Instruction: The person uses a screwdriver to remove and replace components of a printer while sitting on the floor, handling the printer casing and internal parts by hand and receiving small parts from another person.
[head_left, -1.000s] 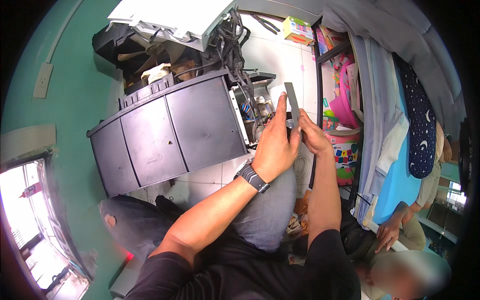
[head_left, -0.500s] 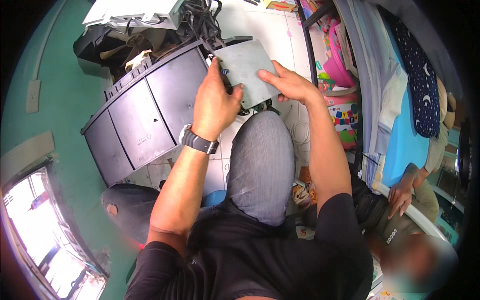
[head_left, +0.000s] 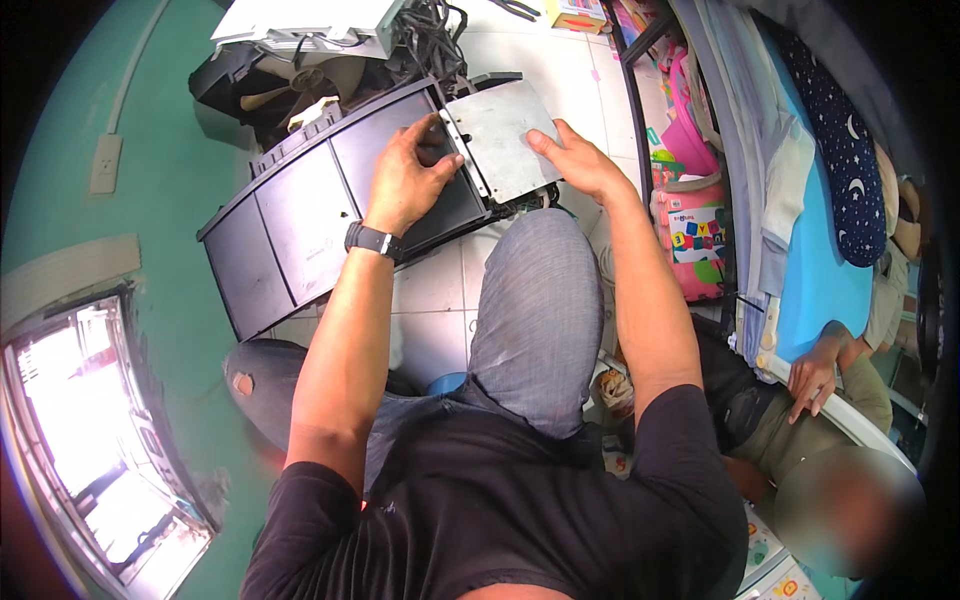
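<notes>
A flat grey metal plate (head_left: 508, 135) with a holed flange along its left side sits at the right end of a long black panelled casing (head_left: 300, 213). My right hand (head_left: 588, 163) grips the plate's right edge, thumb on top and fingers hidden beneath. My left hand (head_left: 405, 180), below a black wristwatch (head_left: 376, 240), is over the casing's end panel, close to the plate's flange. Its thumb and fingers are apart, with nothing visible between them. Dark cables (head_left: 432, 45) bunch behind the plate.
A fan (head_left: 305, 80) and a white boxy unit (head_left: 310, 22) stand beyond the casing. To the right are a dark rack frame (head_left: 635, 95), a pink bag (head_left: 688, 235) and a bed edge with hanging cloths. Another person's hand (head_left: 815, 378) rests there. My knee (head_left: 540, 300) is close below the plate.
My left hand has let go of the plate and moved left over the black panel. The plate's flange now shows beside the casing, with my right hand still on the plate.
</notes>
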